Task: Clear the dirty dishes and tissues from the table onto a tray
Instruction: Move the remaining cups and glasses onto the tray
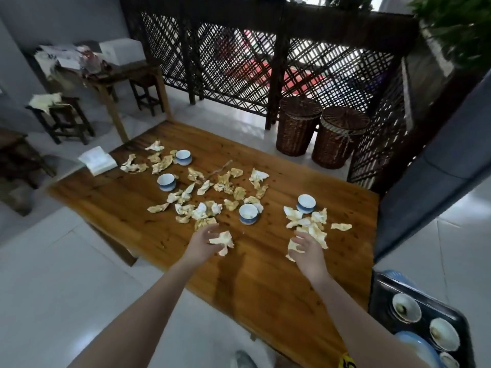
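Wood fills most of our view: a broad varnished table (pixel 265 274), with nearly everything left to clear lying on its middle and far parts. Off its near right corner sits the dark tray (pixel 378 301), which holds at least 3 white bowls (pixel 406 308) and a blue plate (pixel 414 341).

Our left hand (pixel 204 244) is over the near middle of the table, fingers curled round 1 crumpled tissue (pixel 222 241). Our right hand (pixel 309 252) hovers further right, fingers spread apart, over a heap (pixel 317 232) of more paper. We cannot tell whether it touches the heap.

Among the litter, 4 blue-and-white cups stand upright: 1 far left (pixel 183 157), 1 nearer on the left (pixel 166 182), 1 near the middle (pixel 248 213) and 1 to the right (pixel 306 203). We judge them light but fragile, with a slick glaze. They are best cupped round the wall or pinched at the rim, and kept level in case dregs remain.

Smallest are the stained tissues (pixel 228 183) strewn between the cups. They look soft, almost weightless and easy to tear. We would rake several together and bunch them in a fist rather than pick them up 1 by 1.
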`<state>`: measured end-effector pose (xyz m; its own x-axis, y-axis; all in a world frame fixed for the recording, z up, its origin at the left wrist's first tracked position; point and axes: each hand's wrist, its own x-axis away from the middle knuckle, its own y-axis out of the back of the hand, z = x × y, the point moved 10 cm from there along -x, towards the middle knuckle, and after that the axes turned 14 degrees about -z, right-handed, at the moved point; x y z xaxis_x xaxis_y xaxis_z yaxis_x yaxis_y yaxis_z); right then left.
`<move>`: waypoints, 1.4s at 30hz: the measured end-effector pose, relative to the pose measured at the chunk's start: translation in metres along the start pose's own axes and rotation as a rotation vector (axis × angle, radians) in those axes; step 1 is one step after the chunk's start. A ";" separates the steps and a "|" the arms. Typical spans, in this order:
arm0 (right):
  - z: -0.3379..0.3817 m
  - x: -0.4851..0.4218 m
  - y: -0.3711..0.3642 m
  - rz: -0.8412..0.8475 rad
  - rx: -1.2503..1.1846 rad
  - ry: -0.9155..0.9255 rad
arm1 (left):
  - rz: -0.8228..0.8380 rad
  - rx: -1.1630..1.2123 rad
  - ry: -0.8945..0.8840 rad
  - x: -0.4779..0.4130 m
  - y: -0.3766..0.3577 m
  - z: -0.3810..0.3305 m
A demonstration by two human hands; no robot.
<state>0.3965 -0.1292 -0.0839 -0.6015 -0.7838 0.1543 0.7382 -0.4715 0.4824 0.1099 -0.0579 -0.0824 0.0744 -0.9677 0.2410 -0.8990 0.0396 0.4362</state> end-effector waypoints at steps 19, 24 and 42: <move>0.017 -0.080 -0.156 0.108 0.023 -0.068 | -0.018 -0.078 0.148 -0.143 0.060 0.042; 0.013 -0.104 -0.185 0.102 0.006 -0.092 | 0.007 -0.052 0.217 -0.177 0.056 0.049; 0.012 -0.130 -0.224 0.045 0.116 -0.047 | 0.008 -0.091 0.236 -0.220 0.062 0.077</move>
<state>0.3055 0.0831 -0.2015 -0.5840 -0.7821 0.2173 0.7265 -0.3841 0.5698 0.0043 0.1383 -0.1746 0.1757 -0.8829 0.4355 -0.8581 0.0795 0.5073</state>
